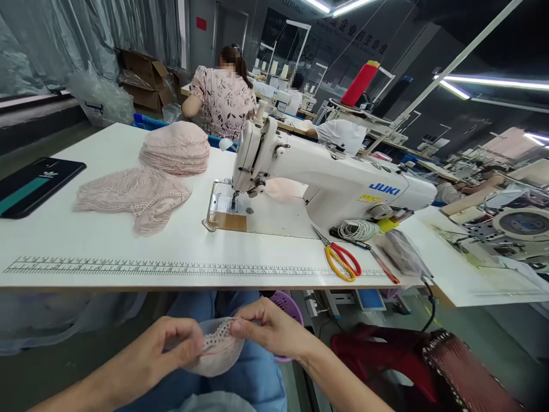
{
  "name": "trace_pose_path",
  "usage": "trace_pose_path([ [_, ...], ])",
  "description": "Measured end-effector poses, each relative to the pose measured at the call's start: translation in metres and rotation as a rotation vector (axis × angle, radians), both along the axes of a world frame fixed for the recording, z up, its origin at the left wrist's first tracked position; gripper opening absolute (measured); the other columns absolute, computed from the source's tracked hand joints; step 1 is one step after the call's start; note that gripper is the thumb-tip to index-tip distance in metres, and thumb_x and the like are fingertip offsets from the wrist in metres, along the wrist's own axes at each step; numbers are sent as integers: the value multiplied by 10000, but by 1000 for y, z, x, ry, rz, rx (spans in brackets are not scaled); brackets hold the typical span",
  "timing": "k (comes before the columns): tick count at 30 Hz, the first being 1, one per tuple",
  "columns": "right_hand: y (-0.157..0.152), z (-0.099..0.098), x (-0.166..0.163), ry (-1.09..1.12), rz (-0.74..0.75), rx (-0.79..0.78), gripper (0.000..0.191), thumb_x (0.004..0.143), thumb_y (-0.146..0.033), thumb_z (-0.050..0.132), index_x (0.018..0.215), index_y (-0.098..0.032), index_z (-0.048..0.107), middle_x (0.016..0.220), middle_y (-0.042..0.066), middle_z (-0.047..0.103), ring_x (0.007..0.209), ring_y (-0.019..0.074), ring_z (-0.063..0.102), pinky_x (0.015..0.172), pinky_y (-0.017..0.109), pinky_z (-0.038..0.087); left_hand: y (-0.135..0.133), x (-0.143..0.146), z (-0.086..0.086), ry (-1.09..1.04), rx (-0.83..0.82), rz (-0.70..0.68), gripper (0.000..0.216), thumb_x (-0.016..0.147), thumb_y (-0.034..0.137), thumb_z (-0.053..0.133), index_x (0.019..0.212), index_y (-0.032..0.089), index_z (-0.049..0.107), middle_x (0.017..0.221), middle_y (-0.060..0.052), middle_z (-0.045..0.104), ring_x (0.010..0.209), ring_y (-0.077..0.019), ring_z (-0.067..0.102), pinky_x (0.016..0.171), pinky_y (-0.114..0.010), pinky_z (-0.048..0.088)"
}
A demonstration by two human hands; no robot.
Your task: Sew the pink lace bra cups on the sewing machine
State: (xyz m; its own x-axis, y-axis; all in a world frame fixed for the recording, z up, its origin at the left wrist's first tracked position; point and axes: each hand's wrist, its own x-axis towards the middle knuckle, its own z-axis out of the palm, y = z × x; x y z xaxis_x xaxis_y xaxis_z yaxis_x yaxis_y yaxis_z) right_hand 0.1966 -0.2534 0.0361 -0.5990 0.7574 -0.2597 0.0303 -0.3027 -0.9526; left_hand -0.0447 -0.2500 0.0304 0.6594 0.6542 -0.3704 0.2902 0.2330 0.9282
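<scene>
- The left hand (165, 349) pinches one side of a pale cup-shaped fabric piece (218, 361) between thumb and fingers; the right hand (268, 326) pinches its upper rim, at the end of the eyelet lace trim (223, 332).
- The piece is held above the blue jeans (257, 377), off the sewing table (107, 243) and nearer than its front edge.
- The step in hand seems to be handling the trim along the rim by finger; the next move, I judge, calls for a light grip on both sides, the trim neither stretched nor folded under.
- A printed measuring scale (171, 269) runs along the table's front edge, with red-and-yellow-handled scissors (343, 261) across it toward its right end.
- Near the left edge lies a dark smartphone (38, 186); right of it, loose lace fabric (137, 197).
- Toward the far edge stand a stack of pale pink lace cups (174, 149) and, right of it, the JUKI sewing machine (330, 171).
- Beyond the far edge, a co-worker in a floral top (225, 103) sits facing away.
</scene>
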Motion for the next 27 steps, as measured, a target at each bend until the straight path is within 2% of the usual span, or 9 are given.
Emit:
trace_pose_path([
  [5,-7,-18,-5,69,-38,-147,464,741,-562,749,835,-108,767,708,39,671,710,150,609,782,302,479,1,0,-8,49,-55,-32,375,714,550,698,744,177,697,684,28,519,670,-151,428,628,-235,326],
  [11,-13,-38,-9,104,-110,-234,497,663,-590,794,786,-109,769,721,47,686,688,134,602,761,289,487,4,-8,-14,11,-24,-64,224,713,419,730,690,199,762,660,49,433,619,-117,381,584,-223,288],
  [14,-14,-46,-15,120,-79,-299,497,580,-565,849,784,-119,770,722,40,691,665,124,603,749,283,495,4,-9,-17,19,-59,-39,164,677,364,755,669,201,765,642,52,439,603,-109,383,561,-212,297],
  [18,-12,-54,-17,133,-44,-374,419,516,-439,914,757,-127,772,707,30,691,633,113,610,709,264,498,8,-12,-24,-31,-273,-76,336,626,505,813,718,183,785,611,27,566,592,-122,462,562,-210,358],
  [22,-9,-62,-10,135,-95,-406,403,545,-451,903,730,-122,763,662,20,673,599,101,590,684,255,482,14,-18,-31,-73,-362,-143,555,672,709,706,834,188,809,725,-34,715,724,-182,588,691,-243,439],
  [24,-8,-67,-6,135,-104,-424,442,516,-480,907,717,-116,755,661,24,671,601,108,591,681,263,479,14,-19,-36,-73,-402,-154,587,625,717,734,872,191,810,751,-42,743,736,-199,623,713,-259,468],
  [27,-7,-73,-1,130,-116,-436,464,501,-498,908,706,-115,747,664,24,668,606,109,587,682,265,470,13,-19,-45,-48,-454,-155,494,531,581,857,840,197,814,684,-34,755,646,-185,646,647,-250,490],
])
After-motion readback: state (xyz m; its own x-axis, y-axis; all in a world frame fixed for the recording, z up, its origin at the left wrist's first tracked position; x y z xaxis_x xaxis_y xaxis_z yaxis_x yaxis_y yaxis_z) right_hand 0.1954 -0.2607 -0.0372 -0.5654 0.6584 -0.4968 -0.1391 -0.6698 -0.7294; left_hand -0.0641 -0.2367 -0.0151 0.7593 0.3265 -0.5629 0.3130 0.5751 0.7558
